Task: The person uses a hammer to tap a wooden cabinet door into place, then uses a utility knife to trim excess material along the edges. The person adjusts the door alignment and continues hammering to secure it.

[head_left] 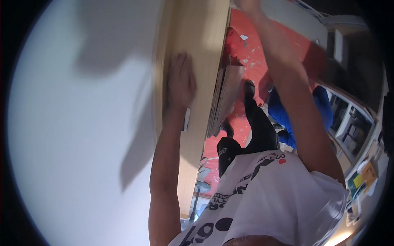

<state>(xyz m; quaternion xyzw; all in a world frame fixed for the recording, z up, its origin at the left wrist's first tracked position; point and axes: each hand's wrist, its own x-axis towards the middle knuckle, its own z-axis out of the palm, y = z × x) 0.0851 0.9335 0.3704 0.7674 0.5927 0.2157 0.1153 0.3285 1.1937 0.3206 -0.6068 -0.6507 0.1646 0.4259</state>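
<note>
On the long, pale, wood-grained board (201, 37), upper middle, the left hand (181, 82) rests flat, probably steadying it; the right hand (248, 5), top edge, I cannot read. Moving on probably needs even support.

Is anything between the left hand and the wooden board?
Nothing visible: the left hand appears to lie flat on the wooden board. A small pale item shows only beside the wrist. The right hand is blurred and cut off by the top edge, so I can't judge its contact.
</note>
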